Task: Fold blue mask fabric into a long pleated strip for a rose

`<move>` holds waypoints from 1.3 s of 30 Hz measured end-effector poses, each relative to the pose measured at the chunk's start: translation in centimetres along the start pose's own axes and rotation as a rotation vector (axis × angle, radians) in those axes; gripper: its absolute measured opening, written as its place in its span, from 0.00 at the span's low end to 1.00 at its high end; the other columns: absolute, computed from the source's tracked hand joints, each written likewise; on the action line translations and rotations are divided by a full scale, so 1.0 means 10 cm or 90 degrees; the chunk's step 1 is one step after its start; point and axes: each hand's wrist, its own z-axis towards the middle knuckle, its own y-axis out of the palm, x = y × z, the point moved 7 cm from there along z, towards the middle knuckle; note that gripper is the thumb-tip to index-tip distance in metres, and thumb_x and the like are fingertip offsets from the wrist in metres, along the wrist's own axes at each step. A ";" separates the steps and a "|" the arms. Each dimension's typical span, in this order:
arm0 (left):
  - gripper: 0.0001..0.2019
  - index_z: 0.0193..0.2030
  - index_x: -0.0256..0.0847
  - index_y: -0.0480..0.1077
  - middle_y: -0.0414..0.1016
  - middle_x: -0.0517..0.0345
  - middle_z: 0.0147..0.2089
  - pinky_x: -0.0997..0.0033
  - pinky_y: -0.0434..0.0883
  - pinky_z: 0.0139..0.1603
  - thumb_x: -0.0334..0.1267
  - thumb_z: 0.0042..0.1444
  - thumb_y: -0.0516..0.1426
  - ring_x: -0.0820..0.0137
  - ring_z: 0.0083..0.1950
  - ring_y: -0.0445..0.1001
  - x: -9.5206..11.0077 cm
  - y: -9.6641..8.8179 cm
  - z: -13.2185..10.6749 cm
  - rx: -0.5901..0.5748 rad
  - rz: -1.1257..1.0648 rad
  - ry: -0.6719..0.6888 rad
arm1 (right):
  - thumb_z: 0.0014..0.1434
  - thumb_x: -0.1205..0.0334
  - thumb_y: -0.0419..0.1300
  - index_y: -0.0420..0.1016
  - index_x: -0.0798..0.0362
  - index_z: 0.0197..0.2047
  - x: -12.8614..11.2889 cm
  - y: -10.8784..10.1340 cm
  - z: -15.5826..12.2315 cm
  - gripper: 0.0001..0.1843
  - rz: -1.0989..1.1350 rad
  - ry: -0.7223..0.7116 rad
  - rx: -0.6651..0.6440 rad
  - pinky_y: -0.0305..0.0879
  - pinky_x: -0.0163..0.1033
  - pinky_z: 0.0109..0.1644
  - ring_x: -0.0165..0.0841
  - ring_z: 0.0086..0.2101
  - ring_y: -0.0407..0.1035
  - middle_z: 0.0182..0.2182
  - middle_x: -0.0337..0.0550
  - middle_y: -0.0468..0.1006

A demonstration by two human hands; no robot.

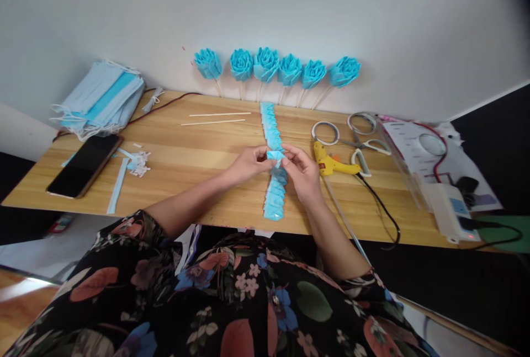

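Note:
A small folded piece of blue mask fabric (275,155) is pinched between my two hands. My left hand (252,164) grips its left end between thumb and fingertips. At its right end, my right hand (303,168) pinches it the same way. Beneath my hands runs a long row of overlapping folded blue petals (274,202), laid from near the wall to the table's front edge. To the right of my right hand lies a yellow hot glue gun (331,163) with a white glue stick and a black cord.
Several blue fabric flowers (265,64) on sticks lean against the wall. Two thin wooden sticks (219,114) lie left of the row. Further left are stacked masks (99,97), a phone (85,166) and scraps (138,163). On the right are tape rolls (325,133), scissors (377,146) and a power strip (449,211).

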 end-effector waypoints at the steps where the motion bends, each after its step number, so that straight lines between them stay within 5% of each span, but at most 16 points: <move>1: 0.06 0.34 0.36 0.70 0.72 0.62 0.30 0.73 0.67 0.40 0.35 0.52 0.62 0.76 0.33 0.69 -0.01 0.00 0.00 0.001 0.004 -0.002 | 0.56 0.54 0.65 0.78 0.48 0.50 0.00 0.00 0.00 0.19 -0.001 -0.001 0.004 0.67 0.36 0.34 0.29 0.31 0.68 0.31 0.38 0.74; 13: 0.04 0.33 0.37 0.69 0.70 0.62 0.29 0.74 0.66 0.38 0.34 0.53 0.60 0.75 0.33 0.69 0.04 -0.02 0.00 0.011 0.029 0.004 | 0.58 0.54 0.62 0.79 0.47 0.50 -0.05 -0.03 0.00 0.17 -0.021 -0.009 0.036 0.66 0.37 0.33 0.30 0.30 0.66 0.29 0.37 0.71; 19: 0.08 0.32 0.37 0.67 0.70 0.62 0.30 0.73 0.66 0.39 0.39 0.52 0.61 0.74 0.34 0.69 -0.01 -0.03 0.02 -0.012 0.058 0.019 | 0.54 0.52 0.66 0.79 0.47 0.51 0.04 0.01 0.01 0.21 0.013 0.019 -0.017 0.68 0.38 0.36 0.31 0.32 0.69 0.33 0.40 0.76; 23: 0.09 0.38 0.37 0.68 0.69 0.61 0.33 0.73 0.66 0.37 0.40 0.54 0.60 0.75 0.33 0.67 0.00 -0.12 0.07 0.040 0.161 0.103 | 0.54 0.51 0.66 0.79 0.49 0.51 0.05 -0.01 0.03 0.22 -0.010 -0.007 0.006 0.68 0.39 0.38 0.31 0.33 0.69 0.34 0.40 0.77; 28: 0.20 0.56 0.40 0.68 0.75 0.52 0.44 0.69 0.68 0.39 0.36 0.56 0.60 0.70 0.38 0.69 0.59 -0.05 -0.25 0.141 0.446 0.309 | 0.55 0.51 0.65 0.79 0.51 0.51 0.04 -0.07 0.05 0.22 -0.007 -0.029 0.045 0.68 0.38 0.40 0.31 0.34 0.69 0.34 0.41 0.78; 32: 0.12 0.51 0.44 0.74 0.78 0.50 0.46 0.63 0.69 0.49 0.39 0.66 0.53 0.64 0.46 0.74 0.96 0.33 -0.96 -0.104 0.579 0.253 | 0.55 0.52 0.65 0.79 0.50 0.51 0.01 -0.08 0.04 0.21 0.013 -0.030 0.045 0.68 0.39 0.40 0.31 0.34 0.68 0.35 0.40 0.78; 35: 0.16 0.53 0.48 0.75 0.80 0.52 0.45 0.66 0.70 0.48 0.41 0.69 0.48 0.64 0.45 0.77 0.71 0.37 -1.56 -0.268 0.515 0.033 | 0.55 0.52 0.64 0.80 0.49 0.50 -0.04 -0.07 0.02 0.20 0.011 -0.030 0.048 0.68 0.38 0.39 0.30 0.33 0.68 0.33 0.39 0.76; 39: 0.17 0.53 0.51 0.76 0.81 0.57 0.50 0.69 0.72 0.51 0.40 0.69 0.47 0.64 0.50 0.78 -0.31 0.06 -2.08 -0.296 0.461 -0.204 | 0.57 0.53 0.63 0.81 0.49 0.49 -0.12 -0.05 -0.01 0.18 -0.004 -0.023 0.036 0.70 0.38 0.37 0.30 0.31 0.68 0.32 0.39 0.76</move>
